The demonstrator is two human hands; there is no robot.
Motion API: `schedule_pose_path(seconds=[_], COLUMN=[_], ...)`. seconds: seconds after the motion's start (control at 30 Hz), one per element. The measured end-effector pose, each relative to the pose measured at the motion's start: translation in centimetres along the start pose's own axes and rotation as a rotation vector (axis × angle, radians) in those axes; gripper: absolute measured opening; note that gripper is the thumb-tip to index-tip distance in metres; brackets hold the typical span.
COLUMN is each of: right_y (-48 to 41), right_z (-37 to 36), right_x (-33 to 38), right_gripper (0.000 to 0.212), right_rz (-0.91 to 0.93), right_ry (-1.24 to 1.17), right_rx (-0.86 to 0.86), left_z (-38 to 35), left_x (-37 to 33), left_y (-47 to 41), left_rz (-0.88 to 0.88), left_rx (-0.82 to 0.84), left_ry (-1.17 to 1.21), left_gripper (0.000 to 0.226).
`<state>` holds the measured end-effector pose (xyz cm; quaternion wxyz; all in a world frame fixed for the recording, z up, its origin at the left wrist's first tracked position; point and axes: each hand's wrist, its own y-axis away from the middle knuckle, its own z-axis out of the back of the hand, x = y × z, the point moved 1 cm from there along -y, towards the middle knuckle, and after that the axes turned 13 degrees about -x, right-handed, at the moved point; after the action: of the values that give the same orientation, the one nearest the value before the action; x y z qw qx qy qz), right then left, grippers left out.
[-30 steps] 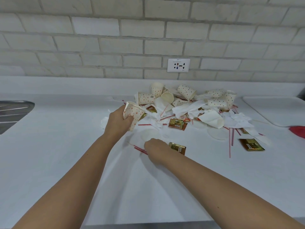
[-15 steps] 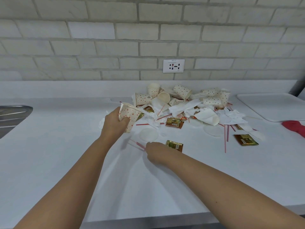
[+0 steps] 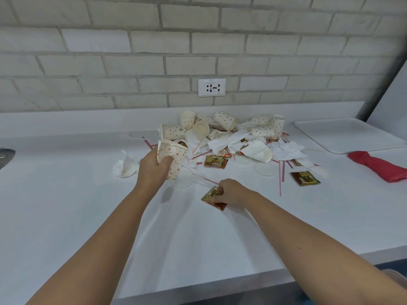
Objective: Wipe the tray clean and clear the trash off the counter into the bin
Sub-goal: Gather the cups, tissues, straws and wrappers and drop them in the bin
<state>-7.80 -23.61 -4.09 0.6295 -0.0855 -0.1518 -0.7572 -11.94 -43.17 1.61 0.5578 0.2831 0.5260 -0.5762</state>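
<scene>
A heap of trash (image 3: 233, 137) lies on the white counter (image 3: 88, 216): dotted paper cups, crumpled napkins, red straws, round lids and brown-gold sachets. My left hand (image 3: 152, 168) grips a dotted paper cup (image 3: 172, 156) just left of the heap. In front of the heap, my right hand (image 3: 233, 192) pinches a brown-gold sachet (image 3: 210, 198) together with a red-striped straw (image 3: 202, 178). At the far right lies the white tray (image 3: 350, 135), with a red cloth (image 3: 378, 166) near its front edge.
A crumpled napkin (image 3: 125, 166) sits left of my left hand. Another sachet (image 3: 305, 178) and loose straws (image 3: 281, 170) lie right of my right hand. A sink edge (image 3: 5, 156) shows at far left. A brick wall with a socket (image 3: 211, 87) backs the counter.
My right hand has closed on the sachet by the straw and drawn it nearer. The left hand keeps its hold on the cup. The camera has shifted, showing more of the tray and cloth.
</scene>
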Motion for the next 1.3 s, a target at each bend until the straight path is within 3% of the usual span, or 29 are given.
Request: schedule_pose_path(seconds=[0.2,0.3,0.43,0.57,0.9,1.0,1.13,1.3], right_y=[2.0,3.6,3.6,3.5,2.5,3.3,6.7,14.2], right_z=[1.1,1.6,0.6,-0.9,-0.7,0.3,4.3,9.0], right_x=[-3.9,-5.8,-5.1,-3.5,-3.5,-6.0,-11.6,-20.3], right_gripper=[0.034,0.011,0.066,0.082,0.018,0.014,0.009,0.024], right_rz=[-0.078,-0.117,-0.2,-0.277,-0.311,-0.325,-0.351,-0.476], right_ry=[-0.145,-0.307,-0.387,-0.274,-0.384,-0.488,-0.565,-0.627], right_rx=[-0.078,-0.142,-0.177,-0.212,-0.146,-0.135,-0.329,-0.699], left_z=[-4.2,-7.1,-9.1,-9.2,-8.0,-9.0,-12.0,-17.8], left_x=[-1.1,-2.1,-4.0,-4.8,-3.5,-3.7,-5.4,-8.6], left_y=[2.4,4.1,5.6,6.5,7.4,8.0,10.2,15.1], left_rz=[-0.044,-0.034,-0.031,-0.042,0.048,0.055,-0.037,-0.142], left_rx=[0.033,0.024,-0.067,-0.135,-0.168,-0.144,-0.079,0.069], left_ry=[-0.006,-0.033,-0.028,-0.003,-0.025,-0.038,-0.002,0.081], left_gripper=[0.031,0.034,0.031,0.028,0.03,0.023,0.012,0.018])
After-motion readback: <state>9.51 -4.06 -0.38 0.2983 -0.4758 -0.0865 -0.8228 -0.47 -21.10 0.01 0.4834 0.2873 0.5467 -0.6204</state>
